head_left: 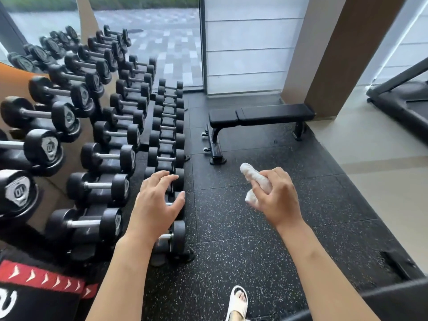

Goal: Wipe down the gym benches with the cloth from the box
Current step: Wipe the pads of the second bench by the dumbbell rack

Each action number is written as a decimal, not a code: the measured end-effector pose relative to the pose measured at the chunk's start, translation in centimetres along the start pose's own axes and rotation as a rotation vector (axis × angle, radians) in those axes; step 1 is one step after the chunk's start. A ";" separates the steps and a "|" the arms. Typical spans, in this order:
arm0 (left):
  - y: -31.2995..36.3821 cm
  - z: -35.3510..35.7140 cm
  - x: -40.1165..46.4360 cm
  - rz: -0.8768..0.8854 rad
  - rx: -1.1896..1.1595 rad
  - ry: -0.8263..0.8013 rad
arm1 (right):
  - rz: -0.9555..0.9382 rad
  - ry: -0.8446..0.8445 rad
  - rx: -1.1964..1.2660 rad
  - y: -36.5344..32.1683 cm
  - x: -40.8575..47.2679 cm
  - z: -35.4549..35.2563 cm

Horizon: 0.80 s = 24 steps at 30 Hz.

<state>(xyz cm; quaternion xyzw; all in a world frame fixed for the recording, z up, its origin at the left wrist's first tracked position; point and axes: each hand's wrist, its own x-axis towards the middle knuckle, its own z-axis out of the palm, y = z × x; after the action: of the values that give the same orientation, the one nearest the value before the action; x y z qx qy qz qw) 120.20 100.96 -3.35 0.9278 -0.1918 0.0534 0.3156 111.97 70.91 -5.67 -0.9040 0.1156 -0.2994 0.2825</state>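
The cloth [254,183], white and rolled into a thick wad, sits in the right hand [276,198], whose fingers curl around its middle so that one rounded end sticks out above the knuckles and the other bulges below them. The hand is raised in front of the body, palm turned away, over the speckled black rubber floor [243,239].

The left hand [156,200] holds nothing. Its fingers are spread and only lightly bent, the thumb stretched out to the side, and it hovers above the nearest end of the lowest row of the dumbbell rack [97,126], with no clear contact with any weight. The rack's tiers of black dumbbells with bright metal handles run away from that hand and fill everything to its left.

The bench [261,114], a flat black padded one on a dark metal frame with small wheels at one end, stands on the floor well beyond both hands, roughly ahead of the right one, and is well apart from the cloth. Behind it are a glass wall and a brown pillar [324,56]. Far to the right of the right hand, part of a treadmill [400,98] shows on a paler floor.

Below the right forearm, a foot in a white sandal [238,302] rests on the rubber floor.
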 end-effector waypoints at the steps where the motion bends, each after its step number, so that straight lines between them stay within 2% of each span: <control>1: 0.2 0.5 1.1 0.005 0.002 0.003 | 0.003 0.004 0.007 0.5 1.0 0.4; 12: 4.8 5.0 16.1 0.085 0.023 0.025 | 0.010 0.065 0.040 7.8 14.4 2.1; 24: 4.9 8.7 27.8 0.121 0.017 -0.032 | 0.073 0.086 0.064 11.2 23.3 4.4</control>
<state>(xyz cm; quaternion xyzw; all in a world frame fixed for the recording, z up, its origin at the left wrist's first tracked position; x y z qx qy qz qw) 143.73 83.15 -1.33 0.9178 -0.2521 0.0592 0.3009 132.72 54.93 -3.97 -0.8760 0.1507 -0.3309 0.3170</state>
